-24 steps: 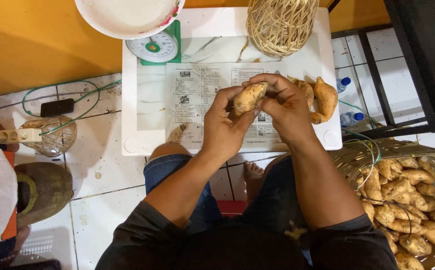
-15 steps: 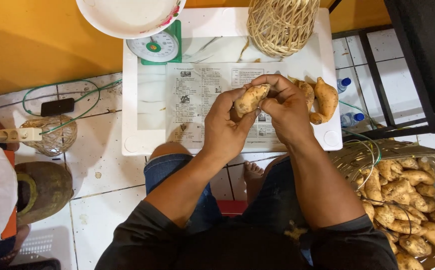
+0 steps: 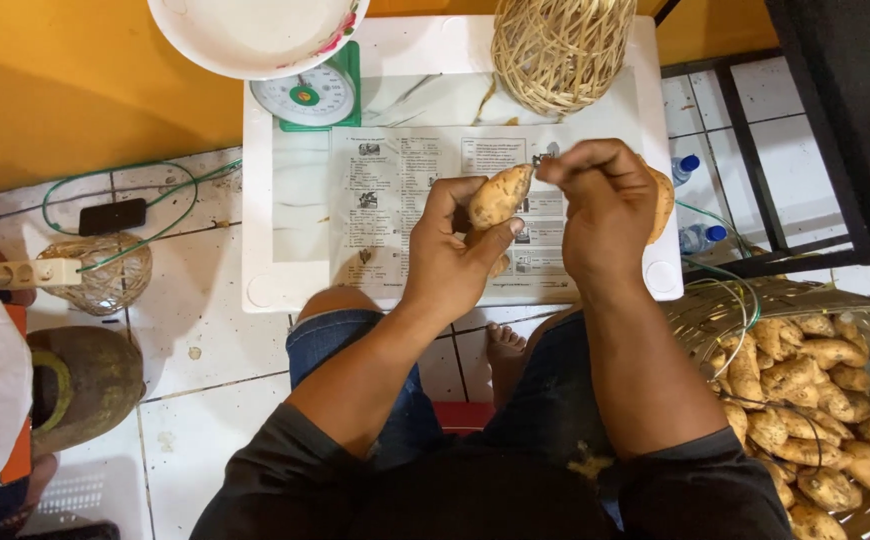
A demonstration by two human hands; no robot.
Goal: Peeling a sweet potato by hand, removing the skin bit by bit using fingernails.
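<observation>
White low table (image 3: 285, 230) on tiled floor (image 3: 195, 350); left hand (image 3: 455, 255) fingers grip tuber (image 3: 500, 197), right hand (image 3: 605, 215) pinches small tool.

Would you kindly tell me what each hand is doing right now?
Left hand: closed around a sweet potato.
Right hand: closed, pinching a small metal tool at the potato's tip.

Right hand (image 3: 605, 215) hides most of its peeler (image 3: 543, 157).
</observation>
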